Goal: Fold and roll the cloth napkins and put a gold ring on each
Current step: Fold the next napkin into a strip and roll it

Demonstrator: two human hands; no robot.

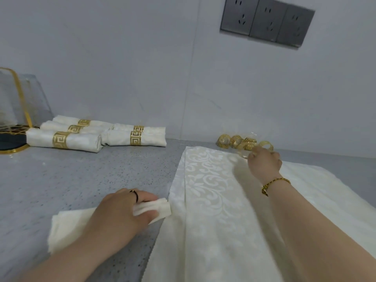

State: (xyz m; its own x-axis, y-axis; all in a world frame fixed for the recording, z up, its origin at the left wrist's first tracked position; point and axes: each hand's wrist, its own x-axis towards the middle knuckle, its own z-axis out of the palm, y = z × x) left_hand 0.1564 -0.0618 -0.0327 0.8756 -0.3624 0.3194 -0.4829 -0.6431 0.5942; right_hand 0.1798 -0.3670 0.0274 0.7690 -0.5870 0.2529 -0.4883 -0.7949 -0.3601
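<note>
The flat napkins (213,200) along the counter's near right edge are soft and limp, and probably slide easily. The rolled napkin (160,208), near the front middle, is light and would likely spring open. The left hand (122,210) curls its fingers round the right end of it. The gold rings (236,141) at the back edge look stiff and slick. The right hand (264,163) reaches them, but blur hides its grip. Finished rolls (97,133) lie back left on the speckled grey counter (81,176), below a pale wall (122,58) with sockets (266,21).
</note>
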